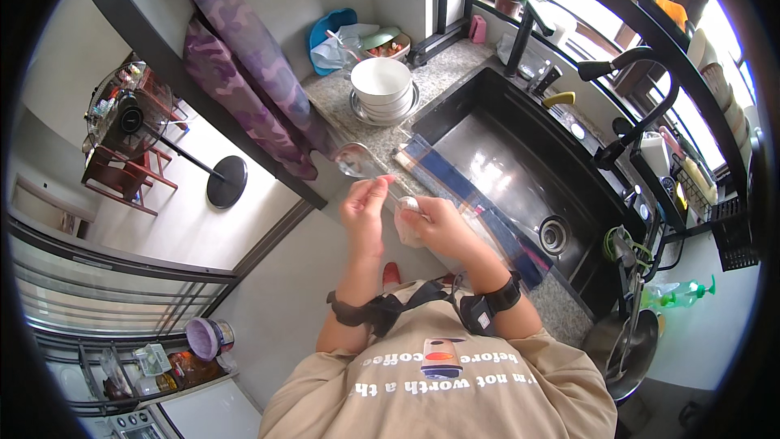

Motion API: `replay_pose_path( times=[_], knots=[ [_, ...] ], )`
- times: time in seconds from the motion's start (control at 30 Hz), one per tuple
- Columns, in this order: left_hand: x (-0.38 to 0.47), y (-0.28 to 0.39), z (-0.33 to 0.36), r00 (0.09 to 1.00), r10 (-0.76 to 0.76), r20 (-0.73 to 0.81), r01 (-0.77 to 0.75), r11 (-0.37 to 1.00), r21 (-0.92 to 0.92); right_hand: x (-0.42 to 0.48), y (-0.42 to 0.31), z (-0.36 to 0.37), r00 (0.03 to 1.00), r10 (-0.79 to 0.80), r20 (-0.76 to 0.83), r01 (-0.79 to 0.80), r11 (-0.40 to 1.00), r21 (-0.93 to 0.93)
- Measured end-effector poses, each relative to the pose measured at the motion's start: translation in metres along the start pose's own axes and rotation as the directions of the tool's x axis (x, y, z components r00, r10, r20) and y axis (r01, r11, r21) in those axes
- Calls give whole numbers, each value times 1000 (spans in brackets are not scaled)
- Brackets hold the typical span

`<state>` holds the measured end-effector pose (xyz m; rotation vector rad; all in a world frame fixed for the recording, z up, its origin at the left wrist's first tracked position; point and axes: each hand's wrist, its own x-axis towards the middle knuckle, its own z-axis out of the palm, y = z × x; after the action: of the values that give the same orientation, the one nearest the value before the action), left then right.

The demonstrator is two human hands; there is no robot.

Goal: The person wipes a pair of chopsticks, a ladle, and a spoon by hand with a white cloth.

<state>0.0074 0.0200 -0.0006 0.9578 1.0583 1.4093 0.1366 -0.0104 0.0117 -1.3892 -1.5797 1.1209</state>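
A shiny metal ladle is held up in front of my body, at the front edge of the counter, its bowl pointing away from me. My left hand pinches its handle just below the bowl. My right hand grips a pale cloth, which is bunched around the lower part of the handle. Much of the handle is hidden by fingers and cloth. Just beyond, a stack of white bowls stands in a metal dish on the granite counter. A plaid towel drapes over the near rim of the black sink.
A black faucet arches over the sink. Left of the bowls stand a blue basin and a covered food bowl. A camouflage curtain hangs at left by the doorway. Pans stand at right.
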Motion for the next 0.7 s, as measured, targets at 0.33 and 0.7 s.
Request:
replay_pose_path(
  times=[0.33,0.7],
  knots=[
    [4,-1,-16,996,-41,-83,35,997,-66,-17,-7,-7,995,43,90,-27,986,-167],
    [-2,0,-19,987,-134,-84,104,949,-297,-31,0,-27,975,113,193,-120,992,27]
  ],
)
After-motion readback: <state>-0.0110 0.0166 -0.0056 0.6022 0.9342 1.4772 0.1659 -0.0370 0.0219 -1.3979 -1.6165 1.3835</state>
